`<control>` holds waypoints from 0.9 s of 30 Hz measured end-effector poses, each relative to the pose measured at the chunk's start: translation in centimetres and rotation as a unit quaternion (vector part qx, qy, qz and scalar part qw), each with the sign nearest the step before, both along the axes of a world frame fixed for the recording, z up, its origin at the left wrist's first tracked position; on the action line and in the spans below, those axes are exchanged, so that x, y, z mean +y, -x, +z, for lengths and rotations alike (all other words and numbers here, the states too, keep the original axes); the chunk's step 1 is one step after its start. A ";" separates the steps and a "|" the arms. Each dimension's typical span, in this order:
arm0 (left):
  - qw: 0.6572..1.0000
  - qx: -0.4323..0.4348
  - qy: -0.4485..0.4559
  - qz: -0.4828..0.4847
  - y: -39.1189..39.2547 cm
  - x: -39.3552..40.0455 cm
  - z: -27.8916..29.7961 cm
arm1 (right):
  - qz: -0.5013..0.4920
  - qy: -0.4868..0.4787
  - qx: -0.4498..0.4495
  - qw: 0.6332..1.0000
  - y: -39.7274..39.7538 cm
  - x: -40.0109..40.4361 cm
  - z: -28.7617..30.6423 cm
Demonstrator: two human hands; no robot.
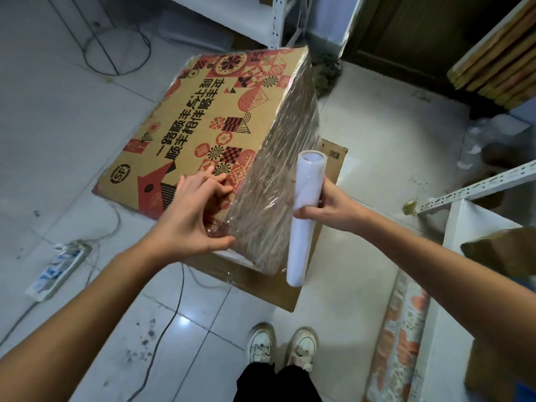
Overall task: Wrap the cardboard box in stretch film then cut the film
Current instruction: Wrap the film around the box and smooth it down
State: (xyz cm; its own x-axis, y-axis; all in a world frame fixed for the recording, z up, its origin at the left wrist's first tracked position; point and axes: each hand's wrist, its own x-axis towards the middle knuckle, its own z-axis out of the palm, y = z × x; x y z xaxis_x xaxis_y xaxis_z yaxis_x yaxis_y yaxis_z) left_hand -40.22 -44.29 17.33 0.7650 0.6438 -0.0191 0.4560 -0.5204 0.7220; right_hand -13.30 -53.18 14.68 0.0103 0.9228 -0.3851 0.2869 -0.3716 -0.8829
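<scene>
Cardboard box (208,132), printed in red and black, fills the centre of the frame, tipped up on one edge atop a flattened carton (269,288) on the tiled floor (58,140). Its right-hand face is already covered in wrinkled stretch film (272,181). The left hand (194,216) reaches in from the lower left, forearm stretched diagonally, fingers spread and bent against the printed face near the box's near corner, thumb pressing along the lower edge where the film bunches; whether it pinches the film cannot be told. The right hand (333,206) comes in from the lower right, fingers and thumb curled round the middle of the white film roll (304,216), which stands nearly upright just beside the wrapped face. At the bottom centre are two white shoes (282,348). A power strip (58,271) lies at the left, and a patterned roll (397,338) lies at the lower right beside a white shelf (478,285).
</scene>
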 end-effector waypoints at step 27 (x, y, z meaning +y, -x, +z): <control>0.974 -0.019 0.223 0.025 8.8 8.5 3.1 | 0.048 -0.029 -0.027 0.998 10.3 8.5 3.6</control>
State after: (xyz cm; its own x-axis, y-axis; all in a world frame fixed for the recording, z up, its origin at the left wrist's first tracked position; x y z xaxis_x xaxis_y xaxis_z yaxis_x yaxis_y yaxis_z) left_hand -49.00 -35.75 20.39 0.7389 0.6138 -0.2778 0.4407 -0.1284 0.8884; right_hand -23.63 -44.71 18.29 -0.0604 0.9410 -0.3331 0.3660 -0.2896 -0.8844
